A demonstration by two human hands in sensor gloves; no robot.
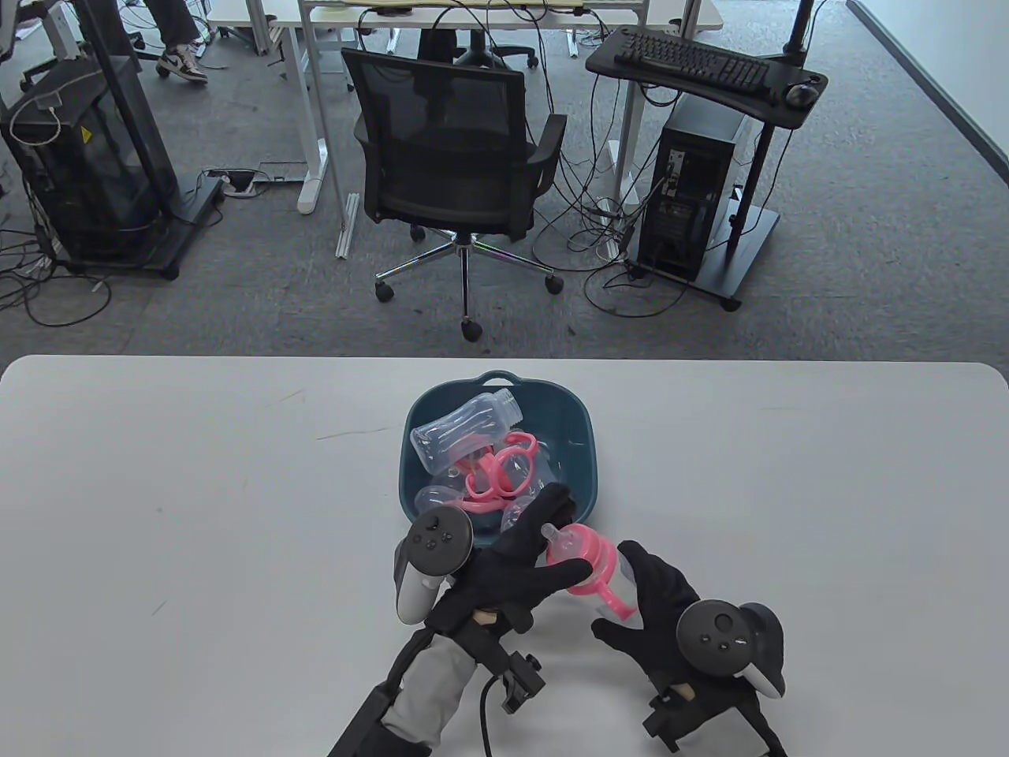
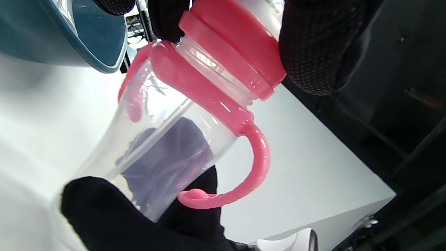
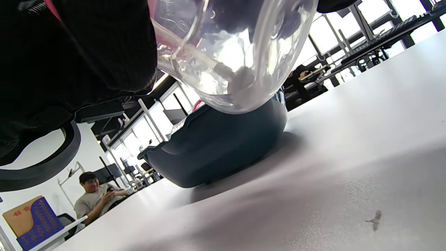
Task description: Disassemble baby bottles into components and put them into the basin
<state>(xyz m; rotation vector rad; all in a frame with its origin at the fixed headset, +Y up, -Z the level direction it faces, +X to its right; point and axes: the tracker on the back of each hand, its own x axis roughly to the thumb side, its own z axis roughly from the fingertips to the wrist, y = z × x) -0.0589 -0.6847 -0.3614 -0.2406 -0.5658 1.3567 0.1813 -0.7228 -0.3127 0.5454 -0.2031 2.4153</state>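
Both hands hold one baby bottle just in front of the basin.

The left hand pinches its pink collar; the right hand wraps the clear body. Inside the basin lie a clear bottle body and pink handle rings.

Beyond the white table we see a black mesh office chair on a chromed star base, standing on grey carpet between white desk legs. To its right we note a wheeled stand carrying a black keyboard, a mouse and a tower computer, with loose cables on the floor; at far left stands a dark cabinet. In the right wrist view we find a seated person beside a cardboard box and a blue crate.
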